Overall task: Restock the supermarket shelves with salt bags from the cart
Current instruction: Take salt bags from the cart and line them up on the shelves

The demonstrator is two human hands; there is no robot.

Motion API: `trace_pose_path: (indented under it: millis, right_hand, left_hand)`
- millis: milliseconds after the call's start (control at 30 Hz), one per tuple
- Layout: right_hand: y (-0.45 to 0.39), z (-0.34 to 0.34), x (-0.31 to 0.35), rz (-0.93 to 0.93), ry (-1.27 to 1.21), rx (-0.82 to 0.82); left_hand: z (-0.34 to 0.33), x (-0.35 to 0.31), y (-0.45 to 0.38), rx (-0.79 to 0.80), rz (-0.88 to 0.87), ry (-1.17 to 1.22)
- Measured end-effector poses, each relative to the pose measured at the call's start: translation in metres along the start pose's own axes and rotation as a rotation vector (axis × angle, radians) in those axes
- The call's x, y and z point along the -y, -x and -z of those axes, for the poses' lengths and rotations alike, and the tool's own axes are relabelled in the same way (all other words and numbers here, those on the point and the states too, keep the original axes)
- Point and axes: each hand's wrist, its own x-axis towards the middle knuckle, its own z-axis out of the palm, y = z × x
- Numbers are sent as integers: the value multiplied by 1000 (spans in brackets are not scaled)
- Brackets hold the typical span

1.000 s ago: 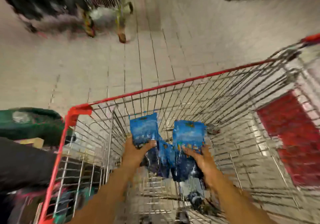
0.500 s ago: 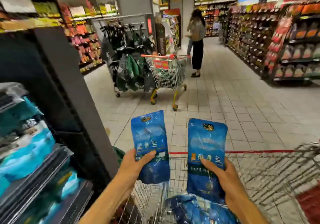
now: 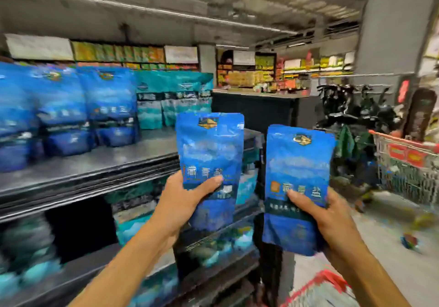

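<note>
- Head view: two blue salt bags are held upright in front of the shelves, one in each hand.
- The left hand (image 3: 180, 202) is clenched on the lower half of the left salt bag (image 3: 210, 164); the thumb is laid across the front of the bag, just under the printed characters, and the fingers are hidden behind it.
- The right hand (image 3: 332, 218) is clenched on the lower half of the right salt bag (image 3: 297, 188); the thumb is pressed on the front below the orange mark and the fingertips are wrapped around the right edge.
- The two bags are seen side by side, near each other but apart, the left one raised a little higher.
- The left bag is held just in front of the right end of the upper shelf (image 3: 99, 161), whose dark board is bare at that end.
- On the same shelf, further left, a row of blue bags (image 3: 107, 107) of the same kind is standing, and behind them a group of teal bags (image 3: 175, 97) is placed.
- On the lower shelf (image 3: 213, 256) more bags are lying, but they are blurred and their kind can hardly be told.
- The red rim of the cart (image 3: 320, 280) is seen at the bottom edge, under the right forearm.
- A second cart (image 3: 403, 164) with red panels is standing well apart at the right, beside a dark display rack (image 3: 356, 116).
</note>
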Motion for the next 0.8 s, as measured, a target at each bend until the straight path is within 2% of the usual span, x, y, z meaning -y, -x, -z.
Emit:
trace_pose_path:
  millis: [233, 367, 467, 600, 800]
  right_hand:
    - [-35, -156, 3, 51, -130, 340]
    - [-48, -243, 7, 46, -189, 435]
    - [-57, -299, 14, 38, -240, 477]
    - [-76, -346, 23, 8, -281, 470]
    - [-118, -368, 10, 37, -203, 364]
  left_hand:
    - [140, -63, 17, -273, -154, -188]
    - [220, -92, 21, -397, -178, -259]
    - [266, -103, 15, -433, -156, -243]
    - [282, -104, -15, -447, -94, -222]
    - [262, -82, -73, -500, -40, -247]
